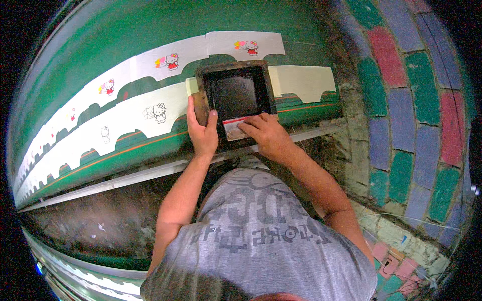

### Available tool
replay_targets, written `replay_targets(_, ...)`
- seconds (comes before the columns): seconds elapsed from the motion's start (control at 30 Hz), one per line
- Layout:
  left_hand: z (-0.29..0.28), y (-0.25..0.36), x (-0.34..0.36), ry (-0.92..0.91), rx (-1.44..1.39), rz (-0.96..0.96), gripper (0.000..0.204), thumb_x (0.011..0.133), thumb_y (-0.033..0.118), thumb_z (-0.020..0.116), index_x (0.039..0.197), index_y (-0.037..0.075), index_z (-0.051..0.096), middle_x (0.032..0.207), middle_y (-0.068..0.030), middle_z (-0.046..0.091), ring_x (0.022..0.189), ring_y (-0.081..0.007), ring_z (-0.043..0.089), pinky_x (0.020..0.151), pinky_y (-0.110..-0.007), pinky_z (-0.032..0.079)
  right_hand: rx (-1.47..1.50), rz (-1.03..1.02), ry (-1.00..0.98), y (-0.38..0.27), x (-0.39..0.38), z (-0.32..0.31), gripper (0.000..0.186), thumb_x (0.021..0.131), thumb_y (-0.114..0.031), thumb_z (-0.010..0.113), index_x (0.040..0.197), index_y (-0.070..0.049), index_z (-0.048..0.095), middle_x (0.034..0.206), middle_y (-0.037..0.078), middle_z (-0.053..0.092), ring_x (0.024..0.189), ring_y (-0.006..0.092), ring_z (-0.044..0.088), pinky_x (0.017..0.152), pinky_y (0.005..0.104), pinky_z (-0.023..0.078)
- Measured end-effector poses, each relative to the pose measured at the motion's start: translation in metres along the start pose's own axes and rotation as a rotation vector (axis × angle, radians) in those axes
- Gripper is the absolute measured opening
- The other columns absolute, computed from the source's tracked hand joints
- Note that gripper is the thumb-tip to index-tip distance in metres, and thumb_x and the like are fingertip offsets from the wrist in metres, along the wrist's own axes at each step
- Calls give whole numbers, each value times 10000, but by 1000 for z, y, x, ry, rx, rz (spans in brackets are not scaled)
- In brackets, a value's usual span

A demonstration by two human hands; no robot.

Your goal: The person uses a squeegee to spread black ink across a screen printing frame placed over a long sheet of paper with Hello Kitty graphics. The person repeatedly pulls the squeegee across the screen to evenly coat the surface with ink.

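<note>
A small screen-printing frame [270, 95] with dark, shiny ink on its mesh lies over the nearer row of white cut pieces. My left hand [203, 134] grips its left side, fingers along the outside and thumb at the near corner. In my right hand [268, 133] is a squeegee [234, 132] with a pale body and a red strip, at the near end of the frame; its blade edge is hard to make out. Left of the frame, a nearer-row piece [159, 113] bears a black cartoon-cat outline. The piece to the right [304, 83] looks blank.
Far-row pieces [173, 59] carry coloured cartoon cats with balloons, on a long green table [160, 25]. A pale rail [120, 178] runs along its near edge. Another table with white pieces [95, 283] stands at lower left. Coloured paving [401, 115] lies at right.
</note>
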State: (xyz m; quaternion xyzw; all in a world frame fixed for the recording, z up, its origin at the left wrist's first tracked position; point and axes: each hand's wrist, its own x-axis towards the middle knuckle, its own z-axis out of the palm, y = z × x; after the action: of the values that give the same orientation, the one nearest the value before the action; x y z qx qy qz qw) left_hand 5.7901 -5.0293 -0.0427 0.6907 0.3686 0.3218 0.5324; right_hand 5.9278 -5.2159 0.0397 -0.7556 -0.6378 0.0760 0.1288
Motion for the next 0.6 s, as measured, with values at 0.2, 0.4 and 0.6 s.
replay_targets(0.2, 6, -2, 2, 51, 196, 125, 990, 838, -4, 842, 1726, -27, 405, 1711, -247, 522, 1608, -380, 486, 1348, -452, 360, 201, -46, 263, 27, -18, 19, 486, 823, -48, 862, 1299, -97, 780, 1296, 125, 762, 1168, 370, 718, 1005, 520, 579)
replay_targets(0.4, 35, 30, -14, 96, 217, 251, 983, 852, -14, 836, 1736, -14, 408, 1723, -224, 518, 1603, -362, 490, 1349, -442, 344, 320, -23, 427, 66, -58, 11, 366, 885, -55, 834, 1249, -73, 800, 1221, 142, 777, 1132, 394, 738, 1006, 532, 596)
replay_targets(0.6, 143, 48, -36, 78, 197, 200, 1012, 840, -22, 845, 1746, 0, 394, 1738, -218, 499, 1600, -359, 488, 1345, -442, 352, 362, 46, 450, 139, -126, -11, 412, 873, 76, 792, 1263, -57, 801, 1307, 163, 768, 1225, 401, 730, 1067, 526, 592)
